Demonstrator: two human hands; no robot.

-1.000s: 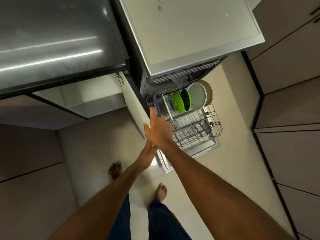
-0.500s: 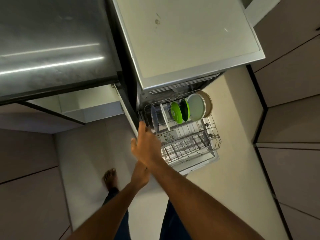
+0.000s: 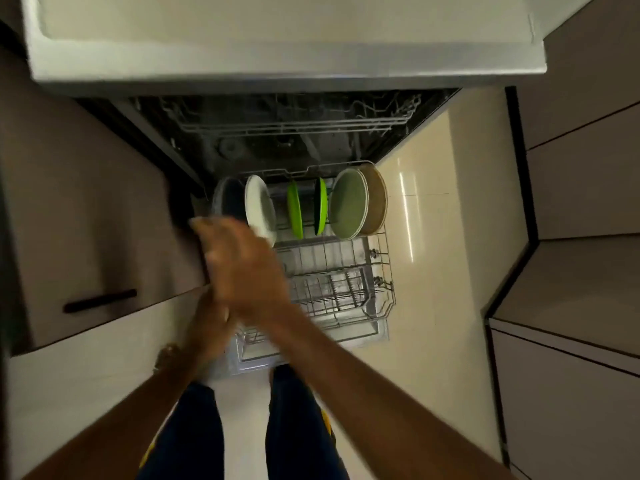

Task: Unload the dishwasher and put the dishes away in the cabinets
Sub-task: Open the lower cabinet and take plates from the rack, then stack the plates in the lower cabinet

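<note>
Lower dishwasher rack (image 3: 379,271) stood pulled out over the open door, plates upright in its rear slots so each could be lifted by its rim: dark bowl (image 3: 227,200), white plate (image 3: 259,206), two green plates (image 3: 295,209), grey-green plate (image 3: 348,204). Right hand (image 3: 242,268), blurred, fingers loosely spread and empty, reached toward the white plate; left hand (image 3: 207,323) lay beneath it, finger state indeterminate. No legible writing or brand visible

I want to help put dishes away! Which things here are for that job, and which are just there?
For the job:
white plate
two green plates
pale green plate
tan plate
dark bowl
lower rack
right hand
left hand

Just there:
cabinet handle
floor
</note>
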